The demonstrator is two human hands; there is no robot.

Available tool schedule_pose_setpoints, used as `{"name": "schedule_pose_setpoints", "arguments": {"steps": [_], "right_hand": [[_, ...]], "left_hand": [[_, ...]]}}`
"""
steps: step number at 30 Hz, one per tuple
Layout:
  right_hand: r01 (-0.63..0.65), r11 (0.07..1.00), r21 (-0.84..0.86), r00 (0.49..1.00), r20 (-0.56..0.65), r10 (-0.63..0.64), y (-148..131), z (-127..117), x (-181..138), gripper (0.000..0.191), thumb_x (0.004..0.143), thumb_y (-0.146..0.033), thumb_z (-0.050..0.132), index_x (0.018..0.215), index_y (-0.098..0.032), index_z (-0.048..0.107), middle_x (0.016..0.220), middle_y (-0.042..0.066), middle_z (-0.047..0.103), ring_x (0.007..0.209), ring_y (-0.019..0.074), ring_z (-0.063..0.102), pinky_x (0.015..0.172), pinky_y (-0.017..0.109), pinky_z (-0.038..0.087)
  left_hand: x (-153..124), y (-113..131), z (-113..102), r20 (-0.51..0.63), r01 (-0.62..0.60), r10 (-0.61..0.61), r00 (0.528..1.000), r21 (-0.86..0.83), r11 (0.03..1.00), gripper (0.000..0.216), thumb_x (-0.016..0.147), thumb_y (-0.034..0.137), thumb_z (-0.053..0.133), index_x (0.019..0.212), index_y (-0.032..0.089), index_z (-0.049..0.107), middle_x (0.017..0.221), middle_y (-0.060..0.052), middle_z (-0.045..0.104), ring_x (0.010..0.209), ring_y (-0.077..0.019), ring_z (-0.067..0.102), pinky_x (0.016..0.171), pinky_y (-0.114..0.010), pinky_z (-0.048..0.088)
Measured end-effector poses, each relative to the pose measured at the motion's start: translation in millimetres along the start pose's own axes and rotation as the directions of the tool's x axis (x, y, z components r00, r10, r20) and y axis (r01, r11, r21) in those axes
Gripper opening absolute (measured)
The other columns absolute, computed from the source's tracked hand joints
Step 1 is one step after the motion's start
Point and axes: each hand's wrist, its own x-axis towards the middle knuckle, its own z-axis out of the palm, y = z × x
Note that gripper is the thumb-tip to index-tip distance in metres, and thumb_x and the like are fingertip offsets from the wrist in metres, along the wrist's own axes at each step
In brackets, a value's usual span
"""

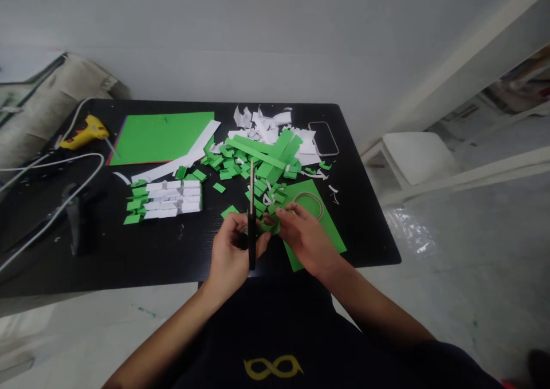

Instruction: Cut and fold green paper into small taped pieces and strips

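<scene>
My left hand (232, 246) is closed around the black handles of a pair of scissors (251, 217), whose blades point away from me over the black table (141, 257). My right hand (301, 231) pinches small green paper pieces (271, 224) just right of the blades. Beneath my right hand lies a green sheet (330, 228) with a ring-shaped band (310, 201) on it. A heap of cut green strips and bits (262, 160) spreads beyond my hands.
A large green sheet (163, 136) lies at the back left with a long white strip (184, 160) beside it. White and green pieces are stacked in rows (167, 201). A yellow glue gun (86, 132) and cables (64, 165) are at left. A phone (323, 138) lies back right, white scraps (262, 120) near it.
</scene>
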Motion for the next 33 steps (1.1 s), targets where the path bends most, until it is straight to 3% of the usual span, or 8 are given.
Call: {"name": "schedule_pose_setpoints", "arguments": {"steps": [5,8,10,14,17,21,27,33], "right_hand": [[-0.014,0.994,-0.105,0.998,0.056,0.02,-3,-4,-3,0.038,0.093,-0.041,0.081,0.123,-0.024,0.065,0.111,0.007,0.078,0.1,0.0256,0.08,0.08,0.042,0.071],[-0.068,0.993,-0.099,0.992,0.098,0.077,-7,-7,-4,0.045,0.089,-0.037,0.085,0.13,-0.028,0.068,0.134,0.008,0.072,0.11,0.0237,0.077,0.082,0.037,0.07],[-0.115,0.993,-0.037,0.984,0.133,0.119,-9,-7,-4,0.053,0.082,-0.033,0.091,0.131,-0.031,0.069,0.138,0.006,0.071,0.114,0.0223,0.075,0.089,0.037,0.067],[-0.138,0.99,0.008,0.978,0.162,0.135,-14,-3,-5,0.057,0.071,-0.023,0.098,0.123,-0.033,0.074,0.117,-0.001,0.078,0.11,0.0197,0.075,0.102,0.037,0.06],[-0.137,0.99,-0.019,0.979,0.147,0.138,-16,-1,-6,0.05,0.071,-0.023,0.098,0.114,-0.032,0.076,0.101,-0.003,0.08,0.099,0.0181,0.076,0.099,0.036,0.061],[-0.124,0.991,-0.057,0.982,0.135,0.131,-17,-1,-7,0.044,0.07,-0.025,0.098,0.107,-0.031,0.076,0.095,-0.004,0.078,0.091,0.0177,0.075,0.091,0.036,0.062],[-0.034,0.993,-0.117,0.993,0.107,0.046,-18,-1,-6,0.037,0.065,-0.023,0.101,0.086,-0.025,0.07,0.098,-0.003,0.074,0.084,0.0141,0.07,0.078,0.029,0.061],[-0.088,0.995,-0.046,0.989,0.119,0.093,-16,-3,-6,0.04,0.069,-0.022,0.099,0.097,-0.025,0.07,0.087,-0.005,0.074,0.071,0.0123,0.073,0.073,0.028,0.065]], "left_hand": [[5,2,-10,0.029,0.091,-0.09,0.996,-0.009,0.996,0.032,0.077,0.04,0.082,0.089,0.024,0.057,0.08,0.002,0.069,0.068,-0.0161,0.065,0.065,-0.03,0.056],[9,3,-14,0.057,0.182,-0.175,0.983,-0.179,0.967,0.03,0.073,0.033,0.083,0.085,0.022,0.058,0.076,0.002,0.068,0.067,-0.0166,0.067,0.065,-0.029,0.056],[11,4,-15,0.065,0.227,-0.218,0.974,-0.303,0.926,0.031,0.069,0.028,0.086,0.081,0.021,0.058,0.074,0.002,0.068,0.067,-0.0167,0.067,0.065,-0.028,0.056],[12,5,-17,0.06,0.256,-0.254,0.965,-0.397,0.881,0.035,0.065,0.024,0.092,0.081,0.019,0.061,0.072,0.003,0.068,0.064,-0.0152,0.067,0.065,-0.026,0.056],[12,0,-21,0.083,0.228,-0.212,0.974,-0.38,0.897,0.032,0.069,0.023,0.093,0.084,0.019,0.065,0.073,0.004,0.069,0.067,-0.0143,0.067,0.069,-0.025,0.055],[11,-6,-25,0.094,0.172,-0.15,0.984,-0.312,0.934,0.026,0.076,0.023,0.09,0.086,0.019,0.067,0.073,0.005,0.066,0.066,-0.0117,0.063,0.067,-0.022,0.051],[12,0,-23,0.024,0.116,-0.113,0.993,-0.189,0.975,0.028,0.071,0.022,0.089,0.083,0.019,0.064,0.07,0.007,0.057,0.058,-0.0078,0.047,0.055,-0.019,0.04],[12,9,-21,0.02,0.097,-0.096,0.995,-0.116,0.988,0.029,0.07,0.026,0.088,0.082,0.019,0.062,0.066,0.007,0.056,0.055,-0.0088,0.046,0.052,-0.02,0.039]]}}
